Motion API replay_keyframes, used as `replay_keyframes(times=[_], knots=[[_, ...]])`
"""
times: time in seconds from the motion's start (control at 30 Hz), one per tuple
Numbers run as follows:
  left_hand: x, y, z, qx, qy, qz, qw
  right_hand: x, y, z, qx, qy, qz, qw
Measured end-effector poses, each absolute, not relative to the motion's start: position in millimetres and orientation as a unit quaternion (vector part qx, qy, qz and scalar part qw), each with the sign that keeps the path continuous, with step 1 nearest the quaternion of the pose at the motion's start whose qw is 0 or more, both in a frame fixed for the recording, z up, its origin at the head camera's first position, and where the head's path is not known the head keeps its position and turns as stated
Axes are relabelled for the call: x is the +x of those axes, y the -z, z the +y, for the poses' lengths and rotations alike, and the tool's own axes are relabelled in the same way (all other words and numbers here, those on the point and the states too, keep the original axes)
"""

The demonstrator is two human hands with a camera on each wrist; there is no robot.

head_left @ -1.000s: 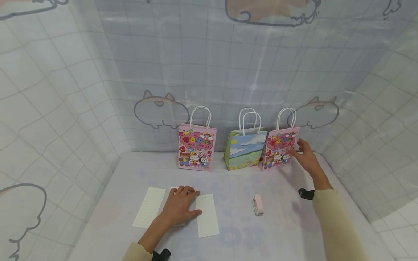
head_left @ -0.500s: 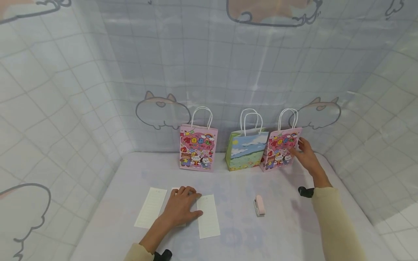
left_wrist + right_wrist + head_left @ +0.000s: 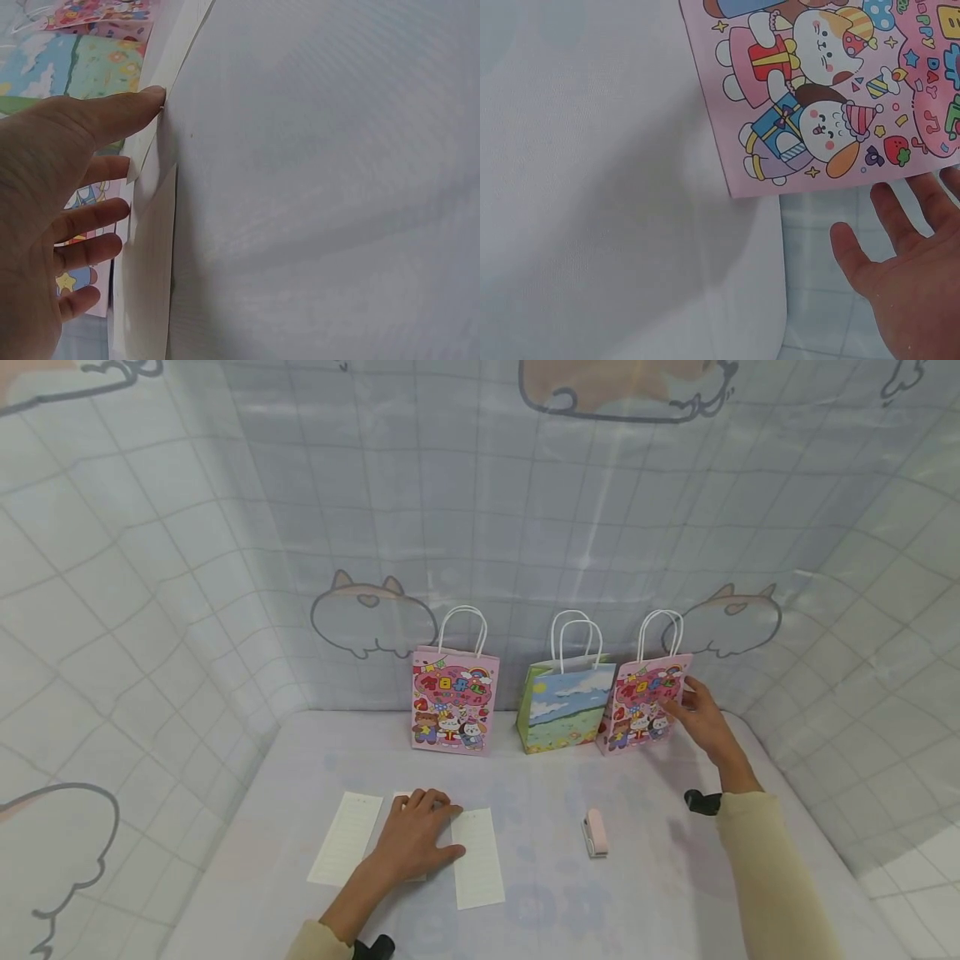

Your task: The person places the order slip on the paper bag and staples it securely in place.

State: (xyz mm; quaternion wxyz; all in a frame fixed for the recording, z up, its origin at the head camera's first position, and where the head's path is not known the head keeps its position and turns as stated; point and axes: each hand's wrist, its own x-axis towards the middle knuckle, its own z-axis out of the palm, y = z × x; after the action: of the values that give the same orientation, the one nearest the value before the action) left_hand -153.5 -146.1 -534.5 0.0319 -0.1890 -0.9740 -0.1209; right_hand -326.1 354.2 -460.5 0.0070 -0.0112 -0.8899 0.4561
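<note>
My left hand (image 3: pixel 412 839) lies over the middle one of three ruled paper sheets, fingers relaxed, covering most of that sheet. Its thumb reaches the right paper sheet (image 3: pixel 477 860); the left paper sheet (image 3: pixel 347 837) lies beside the hand. In the left wrist view the fingers (image 3: pixel 94 217) are slightly bent near the paper edges. At the far right, my right hand (image 3: pixel 705 722) is at the side edge of a pink cartoon gift bag (image 3: pixel 637 714). In the right wrist view its fingers (image 3: pixel 892 214) spread by the bag's edge, some tips hidden, the thumb apart from the bag.
A blue-and-green landscape gift bag (image 3: pixel 566 710) stands next to the right pink bag. Another pink gift bag (image 3: pixel 453 702) stands farther left, near the back curtain (image 3: pixel 487 527). A pink stapler (image 3: pixel 596 832) lies on the white table (image 3: pixel 540 793) between the arms.
The view shifts very slightly. Both hands, the bags, the sheets and the stapler stay essentially where they were.
</note>
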Motion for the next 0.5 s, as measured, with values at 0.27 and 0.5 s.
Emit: replay_keyframes(times=[0.27,0.5], knots=[[-154.2,535.8,-146.6,-0.191,0.123,-0.973,0.036,-322.6,460.1,355.4,-0.017,-0.467,-0.884,0.009],[-153.6,536.2,-146.5,-0.193,0.127,-0.972,0.042,-320.6,460.1,359.4,-0.016,-0.47,-0.882,0.02]])
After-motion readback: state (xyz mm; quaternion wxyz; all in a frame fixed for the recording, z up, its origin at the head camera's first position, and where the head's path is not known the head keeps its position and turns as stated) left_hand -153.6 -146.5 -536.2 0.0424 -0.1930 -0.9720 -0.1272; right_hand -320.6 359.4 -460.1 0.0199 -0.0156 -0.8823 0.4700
